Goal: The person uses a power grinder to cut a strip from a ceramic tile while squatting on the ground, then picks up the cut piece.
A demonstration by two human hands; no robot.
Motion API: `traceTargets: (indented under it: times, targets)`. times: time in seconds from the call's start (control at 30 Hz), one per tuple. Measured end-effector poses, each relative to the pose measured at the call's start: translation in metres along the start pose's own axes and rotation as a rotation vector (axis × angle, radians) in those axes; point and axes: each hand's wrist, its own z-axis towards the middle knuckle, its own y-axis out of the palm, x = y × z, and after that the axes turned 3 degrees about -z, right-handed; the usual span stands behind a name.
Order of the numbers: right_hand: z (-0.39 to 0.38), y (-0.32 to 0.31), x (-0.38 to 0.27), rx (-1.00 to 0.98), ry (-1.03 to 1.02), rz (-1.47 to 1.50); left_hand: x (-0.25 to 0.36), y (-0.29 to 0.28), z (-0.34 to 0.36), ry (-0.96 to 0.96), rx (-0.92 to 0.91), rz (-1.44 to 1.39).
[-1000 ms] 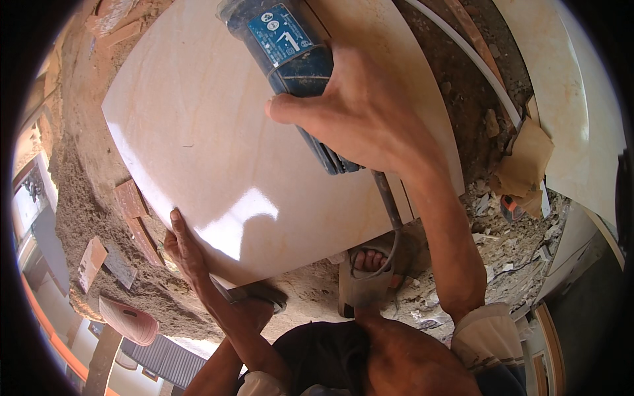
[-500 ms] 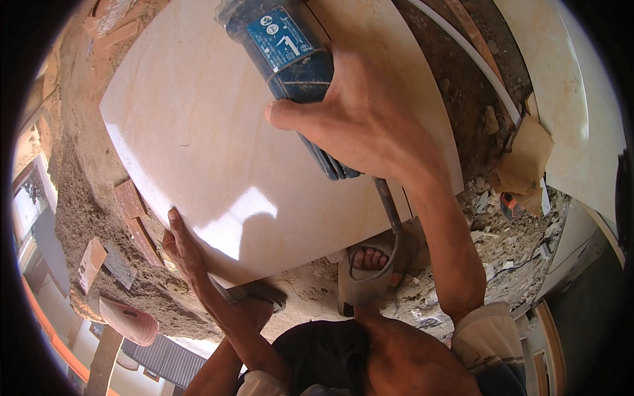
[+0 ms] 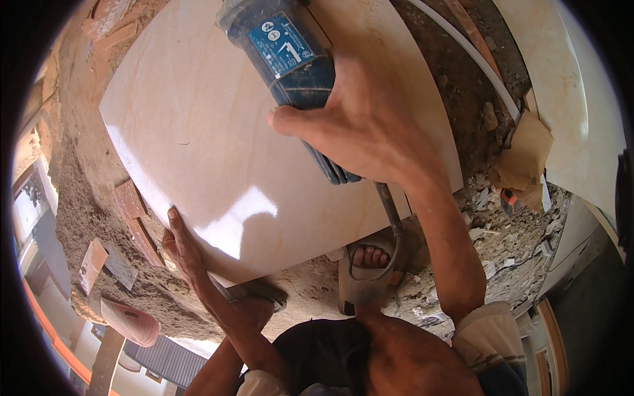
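My right hand (image 3: 373,122) is wrapped round the dark blue body of a corded angle grinder (image 3: 290,63), thumb on its left side. The grinder's front end runs up toward the top edge, and its disc is hidden. Beneath it lies a large cream, glossy tile (image 3: 198,145). A thin dark straight line shows on the tile on both sides of my right hand, running along the grinder. The grinder's black cord (image 3: 389,208) hangs down past the tile's near edge. At the tile's near left corner my left hand (image 3: 183,247) grips the edge, thumb on top.
My sandalled foot (image 3: 370,257) is close to the near edge. Wood scraps (image 3: 139,218) and a pink sandal-like piece (image 3: 130,321) lie on sandy ground at left. On the right are rubble, torn cardboard (image 3: 525,148), a white pipe (image 3: 472,56) and another tile (image 3: 561,86).
The grinder and my right hand have shifted very slightly toward me. My left hand and the tile keep their places.
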Motion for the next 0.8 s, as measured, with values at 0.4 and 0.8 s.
traceTargets:
  times: [0.4, 0.8]
  targets:
    - [-0.008, -0.001, 0.002, -0.036, 0.035, 0.023, 0.004, 0.005, -0.004, 0.009, 0.000, -0.035]
    - [-0.013, 0.003, 0.006, 0.025, 0.016, 0.053, 0.012, 0.002, -0.007, -0.056, 0.024, 0.024]
